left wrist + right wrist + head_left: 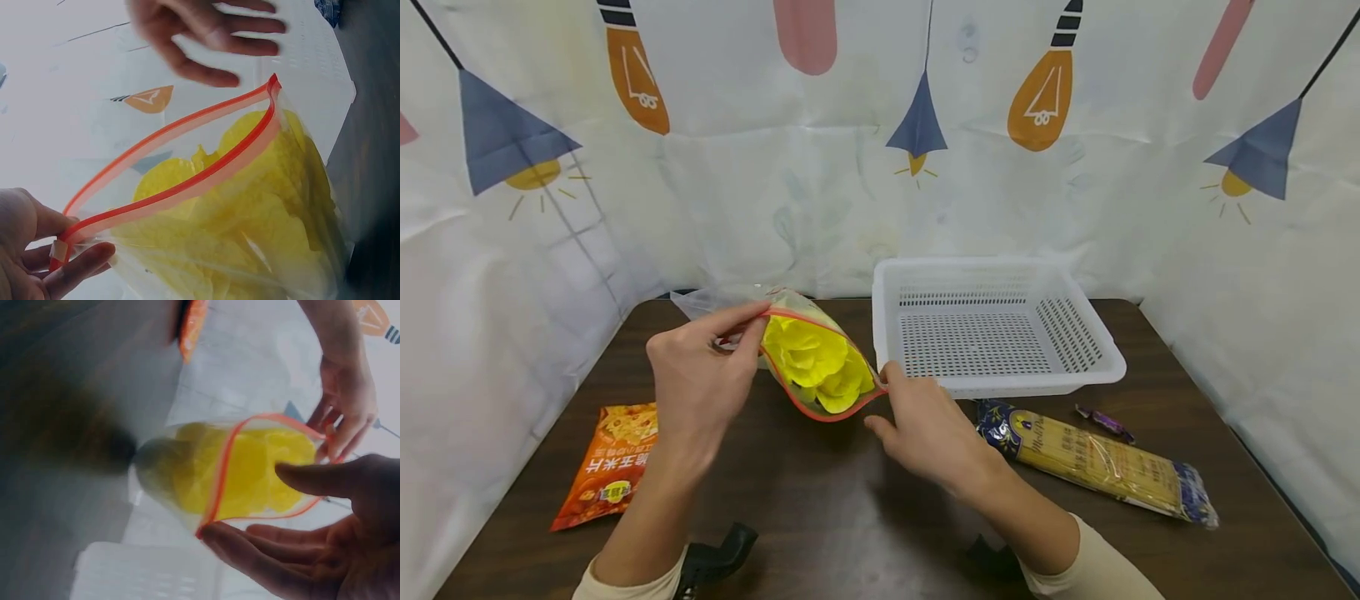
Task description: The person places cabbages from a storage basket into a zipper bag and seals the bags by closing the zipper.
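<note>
Your two hands share one clear plastic zip bag with a red rim (829, 418); your left hand (703, 379) pinches one corner of that rim, thumb and fingers closed tightly on it; your right hand (936, 429) has its fingers loosely extended with the thumb well apart, gripping nothing; its fingertips are at the bag's opposite corner, and you cannot tell from the views whether they touch it. The bag's single mouth gapes between your two sets of fingers; inside sit thin, crumpled, bright yellow pieces (808, 354), more than one, though overlap hides the count.

Just beyond your right fingers, towards the right, stands one white perforated plastic basket (1022, 385); to the right of those fingers and nearer you lies one long, flat pack with yellow contents and dark blue ends (1101, 462), with one small purple twisted wrapper (1105, 423) just past it; nearer you than your left fingers, beside that forearm, lies one orange-red printed snack bag (613, 462); everything rests on one dark brown wood-look table (820, 517); past all your fingers hangs white fabric (730, 200) bearing three blue lampshades (917, 117) and two orange bulbs (1041, 100).
</note>
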Action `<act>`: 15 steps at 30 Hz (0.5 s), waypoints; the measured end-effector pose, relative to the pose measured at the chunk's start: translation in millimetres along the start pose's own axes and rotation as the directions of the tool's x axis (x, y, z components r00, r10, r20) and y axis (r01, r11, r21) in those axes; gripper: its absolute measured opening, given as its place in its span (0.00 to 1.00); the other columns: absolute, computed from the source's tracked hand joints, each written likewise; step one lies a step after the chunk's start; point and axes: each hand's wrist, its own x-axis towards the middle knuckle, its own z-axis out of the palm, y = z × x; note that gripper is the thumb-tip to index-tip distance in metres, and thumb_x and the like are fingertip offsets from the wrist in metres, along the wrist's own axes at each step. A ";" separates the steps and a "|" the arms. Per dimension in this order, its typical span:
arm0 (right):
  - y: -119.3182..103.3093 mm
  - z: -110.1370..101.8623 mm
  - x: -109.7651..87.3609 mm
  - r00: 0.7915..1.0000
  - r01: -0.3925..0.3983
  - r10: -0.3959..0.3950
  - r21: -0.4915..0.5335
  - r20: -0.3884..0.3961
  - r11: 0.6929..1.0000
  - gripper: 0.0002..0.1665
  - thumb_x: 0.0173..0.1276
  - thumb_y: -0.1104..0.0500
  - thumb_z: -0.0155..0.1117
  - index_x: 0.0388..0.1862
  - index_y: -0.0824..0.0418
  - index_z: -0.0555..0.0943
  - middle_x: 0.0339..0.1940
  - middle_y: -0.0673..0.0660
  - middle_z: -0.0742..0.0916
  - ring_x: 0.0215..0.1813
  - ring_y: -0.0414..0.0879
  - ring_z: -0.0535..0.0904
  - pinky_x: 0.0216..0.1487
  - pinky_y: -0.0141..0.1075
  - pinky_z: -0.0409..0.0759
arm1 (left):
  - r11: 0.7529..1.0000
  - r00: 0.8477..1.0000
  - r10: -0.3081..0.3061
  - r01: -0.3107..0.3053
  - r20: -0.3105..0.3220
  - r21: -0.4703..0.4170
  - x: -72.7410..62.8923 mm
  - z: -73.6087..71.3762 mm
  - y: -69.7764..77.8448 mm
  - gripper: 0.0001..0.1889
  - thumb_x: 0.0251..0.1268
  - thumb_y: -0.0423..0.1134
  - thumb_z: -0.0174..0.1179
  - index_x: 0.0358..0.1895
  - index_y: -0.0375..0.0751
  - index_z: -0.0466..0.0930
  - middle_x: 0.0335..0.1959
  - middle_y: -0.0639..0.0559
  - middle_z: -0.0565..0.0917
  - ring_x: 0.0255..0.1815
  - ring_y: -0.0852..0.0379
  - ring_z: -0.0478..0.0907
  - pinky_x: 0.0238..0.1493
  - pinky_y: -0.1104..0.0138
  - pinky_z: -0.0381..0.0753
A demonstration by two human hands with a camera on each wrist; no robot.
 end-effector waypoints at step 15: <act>22.8 15.1 11.2 0.999 0.017 -0.020 0.125 0.025 0.992 0.24 0.72 0.61 0.70 0.64 0.63 0.76 0.53 0.64 0.91 0.50 0.53 0.90 0.41 0.39 0.87 | 0.999 0.998 0.018 -0.021 -0.053 -0.044 3.5 -4.0 -2.6 0.09 0.67 0.36 0.70 0.48 0.44 0.93 0.40 0.46 0.93 0.34 0.87 0.79 0.37 0.88 0.76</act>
